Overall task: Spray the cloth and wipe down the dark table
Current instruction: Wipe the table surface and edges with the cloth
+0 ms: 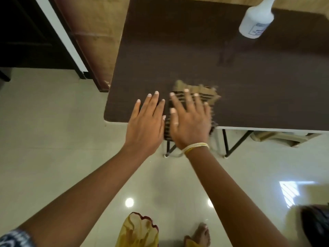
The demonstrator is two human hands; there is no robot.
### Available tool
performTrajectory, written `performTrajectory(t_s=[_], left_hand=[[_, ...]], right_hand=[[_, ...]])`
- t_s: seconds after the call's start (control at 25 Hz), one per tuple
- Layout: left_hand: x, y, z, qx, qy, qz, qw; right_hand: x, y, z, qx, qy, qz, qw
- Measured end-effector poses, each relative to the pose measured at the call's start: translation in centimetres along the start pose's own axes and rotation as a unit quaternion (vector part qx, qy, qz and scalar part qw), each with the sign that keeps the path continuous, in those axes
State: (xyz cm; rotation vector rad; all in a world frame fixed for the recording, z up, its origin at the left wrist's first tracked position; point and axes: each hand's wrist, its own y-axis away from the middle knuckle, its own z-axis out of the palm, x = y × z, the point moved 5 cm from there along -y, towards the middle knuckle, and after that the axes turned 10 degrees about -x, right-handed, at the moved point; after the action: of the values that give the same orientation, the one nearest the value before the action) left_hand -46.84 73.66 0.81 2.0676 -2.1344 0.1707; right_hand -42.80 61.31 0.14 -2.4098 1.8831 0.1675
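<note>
The right hand (190, 122), fingers spread flat, presses a striped tan woven cloth (201, 95) on the matte dark table (249, 77); the left hand (146, 125) lies flat beside, fingers straight.

Right hand (190, 122) presses striped cloth (204, 94) flat on dark table (249, 86); left hand (146, 125) beside it.

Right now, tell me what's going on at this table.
A person is wiping the dark table near its front edge. The right hand lies flat with spread fingers on a striped cloth, which looks blurred as if mid-wipe. The left hand rests open on the tabletop just beside it, not on the cloth. A white spray bottle stands untouched at the far right of the table.
</note>
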Motion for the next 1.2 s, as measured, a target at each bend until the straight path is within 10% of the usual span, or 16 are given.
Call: performTrajectory(t_s=[0.12,0.6,1.2], left_hand=[[2.9,-1.6,-0.6,0.0,0.015,0.014,1.0],[24.7,-15.1,1.9,-0.041,0.056,0.14,0.988],[43.5,-23.4,7.7,-0.081,0.173,0.103,0.976]], right_hand=[[3.0,0.1,-0.4,-0.037,0.045,-0.148,0.987],[29.0,1.4,-2.1,0.208,0.026,-0.109,0.972],[46.3,2.5,-4.6,0.3,-0.015,-0.082,0.95]])
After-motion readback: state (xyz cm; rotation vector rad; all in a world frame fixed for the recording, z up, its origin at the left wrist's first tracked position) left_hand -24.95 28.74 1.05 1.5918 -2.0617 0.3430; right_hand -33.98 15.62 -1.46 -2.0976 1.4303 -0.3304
